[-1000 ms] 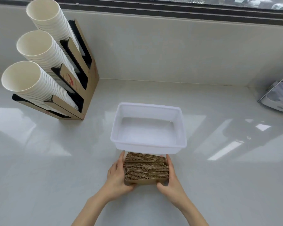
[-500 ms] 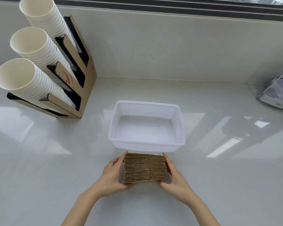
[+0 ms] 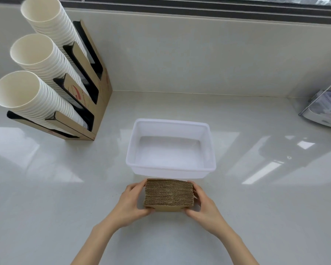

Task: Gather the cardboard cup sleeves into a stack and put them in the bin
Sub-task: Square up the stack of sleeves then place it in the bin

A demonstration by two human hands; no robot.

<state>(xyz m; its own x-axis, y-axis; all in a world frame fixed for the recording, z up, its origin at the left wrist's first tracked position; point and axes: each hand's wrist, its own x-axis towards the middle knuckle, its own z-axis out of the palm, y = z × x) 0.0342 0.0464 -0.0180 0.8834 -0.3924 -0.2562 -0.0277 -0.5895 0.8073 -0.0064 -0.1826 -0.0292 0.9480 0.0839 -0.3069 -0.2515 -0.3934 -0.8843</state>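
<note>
Head view: both hands clamp the stack of cardboard sleeves (image 3: 169, 194) w/ corrugated edges facing up. Left hand (image 3: 131, 202) presses its left end, right hand (image 3: 203, 204) its right end, fingers of each wrapped onto the stack. Stack sits just in front of the white bin (image 3: 170, 169), near its front wall, over the pale surface (image 3: 256, 207). Cup holder (image 3: 80, 88) w/ three paper cup columns stands far left.

A glossy pale bench (image 3: 46, 197) fills the view, mirroring bright patches of window light (image 3: 264, 173). Behind it rises a cream backsplash wall (image 3: 199, 60), topped by a dark window frame (image 3: 199, 10). A cardboard cup dispenser (image 3: 92, 104) stands against the wall, a clear plastic container (image 3: 327, 109) opposite.
</note>
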